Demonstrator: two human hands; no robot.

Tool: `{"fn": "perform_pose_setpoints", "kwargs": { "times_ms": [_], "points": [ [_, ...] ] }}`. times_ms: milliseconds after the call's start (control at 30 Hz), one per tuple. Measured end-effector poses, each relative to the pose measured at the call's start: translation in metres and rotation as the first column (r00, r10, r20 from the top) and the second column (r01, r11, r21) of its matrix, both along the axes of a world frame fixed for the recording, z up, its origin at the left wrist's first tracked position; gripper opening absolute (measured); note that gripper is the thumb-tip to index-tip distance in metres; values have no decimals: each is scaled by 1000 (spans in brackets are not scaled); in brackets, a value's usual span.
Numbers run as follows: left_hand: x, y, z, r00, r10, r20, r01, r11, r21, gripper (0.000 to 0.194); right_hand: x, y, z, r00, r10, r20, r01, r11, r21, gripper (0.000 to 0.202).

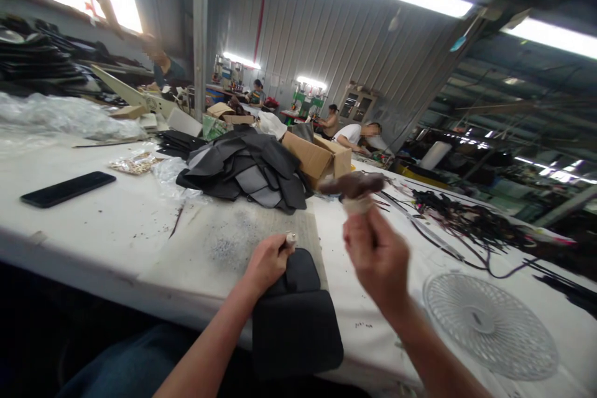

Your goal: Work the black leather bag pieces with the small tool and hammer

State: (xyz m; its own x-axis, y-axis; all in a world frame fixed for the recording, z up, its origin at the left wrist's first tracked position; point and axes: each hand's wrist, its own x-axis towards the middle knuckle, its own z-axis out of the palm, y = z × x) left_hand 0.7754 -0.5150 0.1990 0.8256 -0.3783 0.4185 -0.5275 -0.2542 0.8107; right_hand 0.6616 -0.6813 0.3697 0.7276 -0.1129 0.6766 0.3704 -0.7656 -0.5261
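Right now your black piece (pixel 298 329) sits btm ctr of frame, partly on the pale board (pixel 233 224), its lower part reaching past the near edge of the white table (pixel 107 242). Your L hand (pixel 268 264) grips a small tool (pixel 291 239) w/ a pale round top, just by the piece's upper flap — its lower end is hidden, so can't tell if it touches. Your R hand (pixel 377 255), right of ctr, is closed round a hammer (pixel 352 186), raised & blurred. Behind the board: a heap of black cutouts (pixel 247 168), w/ a cardboard box (pixel 308 158) beside it. Phone (pixel 68 188) mid-left; round fan guard (pixel 489 323) lower right; tangled dark straps (pixel 466 217) above that — co-workers (pixel 357 135) upper ctr.
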Motion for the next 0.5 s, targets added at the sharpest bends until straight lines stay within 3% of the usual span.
{"fn": "perform_pose_setpoints", "kwargs": {
  "times_ms": [67, 133, 267, 367, 433, 500],
  "points": [
    [-1, 1, 0, 1000, 12, 6, -12, 999, 37, 20, 5, 2, -25, 960, 89, -265, -101, 994, -34, 51],
    [-2, 2, -1, 1000, 20, 12, -21, 998, 54, 21, 8, 0, -31, 900, 125, -417, -126, 992, 26, 58],
    [-2, 3, -1, 1000, 15, 18, -15, 999, 38, 18, 7, -20, -3, 960, 18, -280, 26, 988, 152, 73],
    [-3, 3, 0, 1000, 5, 8, -5, 1000, 19, 16, 11, -45, 1, 956, -183, -230, 186, 983, -12, 72],
    [-3, 3, -1, 1000, -8, -3, 8, 1000, -4, 14, 18, -65, -21, 908, -342, -242, 295, 932, -212, 65],
    [-2, 2, -4, 1000, -7, -14, 6, 1000, -7, 16, 28, -83, -55, 833, -470, -293, 332, 847, -415, 56]
  ]
}}
